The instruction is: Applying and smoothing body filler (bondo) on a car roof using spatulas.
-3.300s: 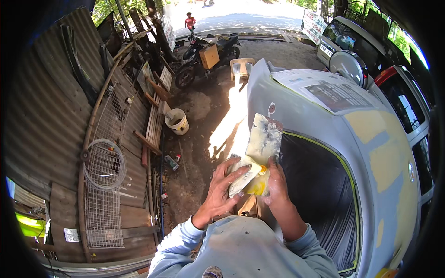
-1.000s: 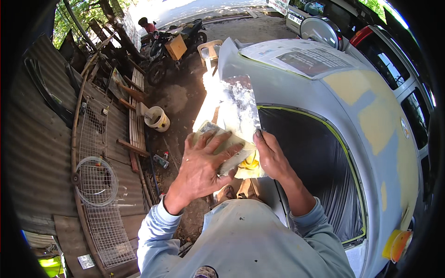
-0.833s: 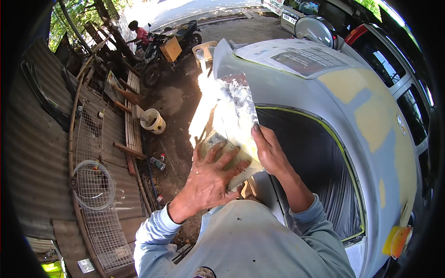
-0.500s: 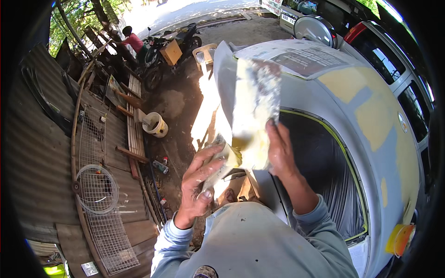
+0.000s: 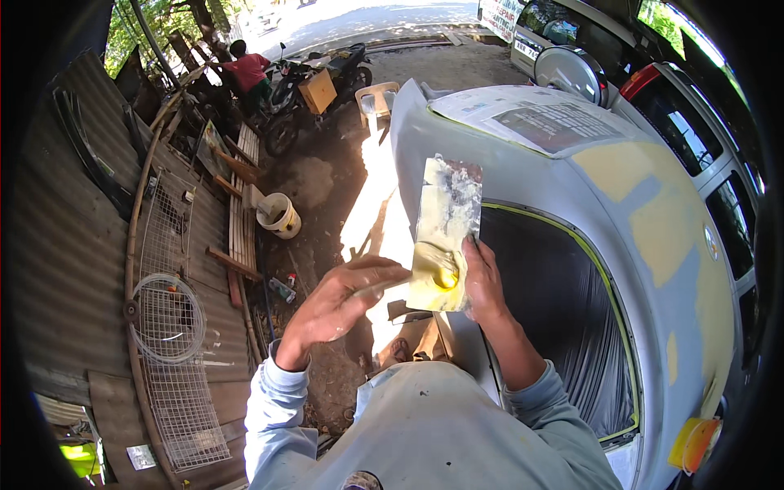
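right hand [image 5: 483, 282]: clamped on lower edge of flat mixing board [image 5: 445, 233], held upright just left of grey car [image 5: 621, 204] | left hand [image 5: 339, 302]: closed on a small spreader, blade tip touching yellow filler blob [image 5: 443, 278] low on board | white bucket [image 5: 279, 215]: on ground, well left of car

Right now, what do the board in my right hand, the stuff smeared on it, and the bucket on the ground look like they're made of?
The board looks like a thin, stiff sheet, possibly metal or plastic; the coating hides its surface. The paste on it looks like pale yellowish body filler, thick and glossy, keeping its ridges. The left hand works it with a small spreader, material unclear. The bucket looks like off-white plastic, stained and dull.
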Demonstrator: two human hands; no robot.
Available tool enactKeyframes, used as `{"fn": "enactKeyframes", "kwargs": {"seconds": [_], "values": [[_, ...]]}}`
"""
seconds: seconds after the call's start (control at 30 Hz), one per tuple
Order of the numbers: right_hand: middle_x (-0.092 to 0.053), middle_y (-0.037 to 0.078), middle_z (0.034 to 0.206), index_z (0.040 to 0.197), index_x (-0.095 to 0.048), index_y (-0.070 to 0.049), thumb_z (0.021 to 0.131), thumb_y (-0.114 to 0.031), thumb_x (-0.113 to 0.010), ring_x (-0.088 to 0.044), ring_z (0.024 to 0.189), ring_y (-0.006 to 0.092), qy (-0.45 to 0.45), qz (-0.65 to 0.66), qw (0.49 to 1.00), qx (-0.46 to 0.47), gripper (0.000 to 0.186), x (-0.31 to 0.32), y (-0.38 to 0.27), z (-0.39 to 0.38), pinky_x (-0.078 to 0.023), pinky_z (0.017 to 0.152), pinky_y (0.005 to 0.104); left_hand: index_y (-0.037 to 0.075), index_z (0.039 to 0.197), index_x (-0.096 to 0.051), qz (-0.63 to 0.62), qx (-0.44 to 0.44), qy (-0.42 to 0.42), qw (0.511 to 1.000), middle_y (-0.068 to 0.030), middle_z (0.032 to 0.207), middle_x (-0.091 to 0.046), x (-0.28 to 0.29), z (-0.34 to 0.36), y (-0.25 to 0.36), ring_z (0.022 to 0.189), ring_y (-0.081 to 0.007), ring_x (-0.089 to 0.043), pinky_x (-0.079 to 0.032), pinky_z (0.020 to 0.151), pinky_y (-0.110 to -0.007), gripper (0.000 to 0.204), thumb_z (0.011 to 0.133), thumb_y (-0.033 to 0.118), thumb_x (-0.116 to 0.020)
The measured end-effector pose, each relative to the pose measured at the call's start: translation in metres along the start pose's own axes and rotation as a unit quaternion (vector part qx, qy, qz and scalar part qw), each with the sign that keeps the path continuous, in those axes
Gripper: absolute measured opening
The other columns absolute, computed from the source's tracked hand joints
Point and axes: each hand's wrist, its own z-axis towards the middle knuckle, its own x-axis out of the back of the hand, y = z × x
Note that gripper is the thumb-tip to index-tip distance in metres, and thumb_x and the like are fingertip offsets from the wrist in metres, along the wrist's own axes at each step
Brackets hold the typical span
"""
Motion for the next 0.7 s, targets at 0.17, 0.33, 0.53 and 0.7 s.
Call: {"fn": "enactKeyframes", "kwargs": {"seconds": [0.17,0.33,0.53,0.7], "values": [[-0.047,0.008,0.079,0.091,-0.053,0.001,0.104,-0.032,-0.037,-0.041,0.077,0.0168,0.021,-0.071,0.993,0.087,0.039,-0.014,-0.011,-0.004,-0.038,0.074,0.0338,0.015,0.122,-0.066,0.286,-0.076,0.119,0.948,-0.0152,0.130,-0.056,-0.029,-0.002,0.006,0.119,-0.0356,-0.051,-0.031,0.106,-0.051,0.045,0.078,0.024,-0.065],[-0.042,0.005,0.072,0.084,-0.048,0.001,0.105,-0.033,-0.034,-0.036,0.070,0.0143,-0.100,-0.176,0.972,0.117,0.042,-0.016,-0.042,-0.015,-0.036,0.066,0.0338,0.019,0.124,-0.064,0.345,-0.065,0.086,0.932,-0.0109,0.135,-0.054,-0.019,0.006,0.015,0.121,-0.0364,-0.048,-0.030,0.101,-0.061,0.049,0.078,0.033,-0.065],[-0.036,0.001,0.067,0.078,-0.044,-0.002,0.105,-0.033,-0.035,-0.032,0.065,0.0116,-0.090,-0.203,0.969,0.108,0.042,-0.014,-0.049,-0.008,-0.033,0.060,0.0333,0.022,0.126,-0.064,0.411,-0.071,0.016,0.909,-0.0088,0.137,-0.053,-0.045,0.001,0.025,0.126,-0.0373,-0.046,-0.023,0.105,-0.063,0.057,0.072,0.039,-0.065],[-0.034,-0.002,0.068,0.079,-0.045,-0.003,0.105,-0.036,-0.036,-0.028,0.063,0.0097,-0.005,-0.180,0.967,0.178,0.043,-0.003,-0.066,-0.006,-0.027,0.055,0.0308,0.020,0.124,-0.065,0.401,-0.072,-0.031,0.913,-0.0095,0.133,-0.056,-0.039,-0.012,0.020,0.123,-0.0383,-0.048,-0.024,0.106,-0.063,0.054,0.075,0.041,-0.065]]}}
